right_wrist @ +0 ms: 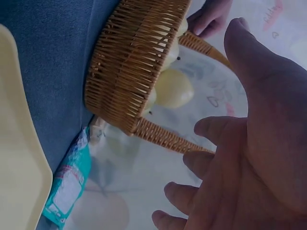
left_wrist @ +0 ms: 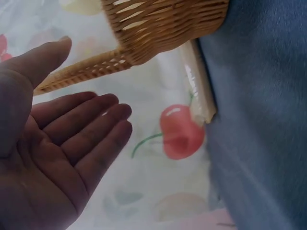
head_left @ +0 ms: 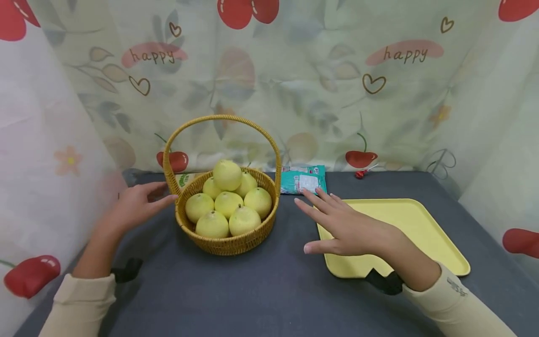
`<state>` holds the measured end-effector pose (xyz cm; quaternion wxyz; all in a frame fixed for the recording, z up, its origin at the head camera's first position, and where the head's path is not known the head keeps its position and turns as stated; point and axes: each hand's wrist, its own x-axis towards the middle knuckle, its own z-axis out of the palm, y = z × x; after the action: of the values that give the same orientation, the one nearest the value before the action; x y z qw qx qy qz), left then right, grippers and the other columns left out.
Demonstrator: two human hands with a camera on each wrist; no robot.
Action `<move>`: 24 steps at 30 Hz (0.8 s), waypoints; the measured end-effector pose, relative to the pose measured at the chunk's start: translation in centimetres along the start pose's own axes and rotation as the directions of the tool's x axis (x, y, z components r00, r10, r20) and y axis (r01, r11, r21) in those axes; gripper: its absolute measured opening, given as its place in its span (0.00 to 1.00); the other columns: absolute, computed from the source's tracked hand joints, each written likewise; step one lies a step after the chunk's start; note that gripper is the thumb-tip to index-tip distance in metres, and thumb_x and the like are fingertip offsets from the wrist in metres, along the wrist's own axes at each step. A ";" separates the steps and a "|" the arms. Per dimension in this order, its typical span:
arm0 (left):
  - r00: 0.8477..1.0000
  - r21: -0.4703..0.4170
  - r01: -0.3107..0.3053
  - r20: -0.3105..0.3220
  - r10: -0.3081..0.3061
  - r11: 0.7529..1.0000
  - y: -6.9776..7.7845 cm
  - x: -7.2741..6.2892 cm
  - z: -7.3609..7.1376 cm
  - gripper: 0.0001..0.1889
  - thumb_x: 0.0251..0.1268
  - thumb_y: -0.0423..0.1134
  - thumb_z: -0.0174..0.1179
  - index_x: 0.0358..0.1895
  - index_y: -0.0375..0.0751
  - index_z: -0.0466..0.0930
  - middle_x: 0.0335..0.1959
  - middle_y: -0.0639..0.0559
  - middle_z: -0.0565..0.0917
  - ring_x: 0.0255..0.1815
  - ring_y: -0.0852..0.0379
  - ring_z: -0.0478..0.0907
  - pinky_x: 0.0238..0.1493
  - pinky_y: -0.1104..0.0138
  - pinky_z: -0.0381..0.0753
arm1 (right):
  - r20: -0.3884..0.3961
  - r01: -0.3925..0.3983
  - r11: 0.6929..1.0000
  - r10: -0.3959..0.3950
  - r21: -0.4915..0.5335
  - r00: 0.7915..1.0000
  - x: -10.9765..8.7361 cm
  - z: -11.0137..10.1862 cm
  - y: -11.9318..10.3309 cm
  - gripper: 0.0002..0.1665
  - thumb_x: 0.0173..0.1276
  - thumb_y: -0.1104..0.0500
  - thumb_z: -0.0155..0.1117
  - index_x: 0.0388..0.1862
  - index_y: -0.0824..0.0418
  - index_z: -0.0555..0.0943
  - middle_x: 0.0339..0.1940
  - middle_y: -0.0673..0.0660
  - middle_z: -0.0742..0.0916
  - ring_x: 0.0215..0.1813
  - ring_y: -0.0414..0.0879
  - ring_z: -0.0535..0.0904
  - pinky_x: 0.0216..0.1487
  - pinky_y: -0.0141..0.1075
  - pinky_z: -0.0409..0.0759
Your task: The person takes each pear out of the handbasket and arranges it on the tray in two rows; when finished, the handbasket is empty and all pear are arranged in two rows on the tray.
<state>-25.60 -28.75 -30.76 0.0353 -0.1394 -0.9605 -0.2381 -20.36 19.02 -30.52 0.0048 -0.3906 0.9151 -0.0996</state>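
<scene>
A woven wicker basket [head_left: 227,245] with a tall arched handle [head_left: 223,117] stands on the dark cloth, piled with several round yellow-green pears [head_left: 228,175]. My left hand [head_left: 134,208] is at the basket's left side, thumb and fingers apart and holding nothing. In the left wrist view the handle [left_wrist: 91,68] passes behind the gap between thumb and fingers; whether they touch it I cannot tell. To the right of the basket, my right hand [head_left: 349,229] hovers over the near left part of a yellow tray [head_left: 404,220], fingers spread and nothing in them.
Behind the basket, a teal packet [head_left: 305,180] lies by the back curtain [head_left: 269,93]. Further right is a red-wrapped lollipop [head_left: 360,174]. Another package [head_left: 185,179] shows partly behind the basket's left side. Printed curtains also hang at both sides of the table [head_left: 252,295].
</scene>
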 end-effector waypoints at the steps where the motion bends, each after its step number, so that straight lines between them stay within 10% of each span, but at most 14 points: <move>1: 1.000 -0.028 0.003 0.009 -0.003 1.000 -0.1 0.3 0.2 0.39 0.73 0.58 0.56 0.72 0.29 0.66 0.64 0.30 0.75 0.61 0.34 0.75 0.56 0.42 0.74 | -0.001 0.010 1.000 -0.010 0.003 1.000 0.2 0.0 0.0 0.57 0.67 0.26 0.53 0.84 0.53 0.48 0.83 0.57 0.46 0.80 0.65 0.38 0.73 0.63 0.44; 10: 1.000 -0.206 -0.019 0.018 0.023 0.978 -1.4 2.3 2.4 0.32 0.72 0.55 0.59 0.66 0.31 0.70 0.53 0.35 0.81 0.50 0.42 0.80 0.47 0.51 0.79 | 0.027 0.040 0.998 -0.042 0.056 0.999 1.8 -0.2 -0.2 0.56 0.68 0.28 0.55 0.84 0.51 0.47 0.83 0.57 0.46 0.81 0.59 0.36 0.74 0.59 0.46; 20: 0.995 -0.291 -0.076 0.040 0.092 0.954 -2.1 3.0 4.2 0.40 0.79 0.45 0.52 0.80 0.29 0.42 0.70 0.25 0.65 0.64 0.32 0.70 0.55 0.47 0.74 | 0.078 0.079 0.990 -0.089 0.117 0.993 4.7 -0.3 0.0 0.55 0.69 0.28 0.55 0.84 0.52 0.47 0.83 0.57 0.47 0.81 0.55 0.38 0.75 0.54 0.47; 24: 0.989 -0.339 -0.132 0.020 0.148 0.931 -2.4 3.2 4.9 0.33 0.81 0.37 0.46 0.78 0.27 0.42 0.66 0.24 0.68 0.54 0.35 0.75 0.48 0.56 0.76 | 0.089 0.110 0.980 -0.126 0.166 0.988 6.2 -0.1 -0.2 0.55 0.70 0.30 0.56 0.84 0.54 0.47 0.83 0.55 0.46 0.81 0.49 0.40 0.75 0.50 0.51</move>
<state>-29.41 -27.69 -35.74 0.0063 -0.2168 -0.8938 -0.3925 -24.59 14.46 -29.92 0.0758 -0.4470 0.8780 -0.1535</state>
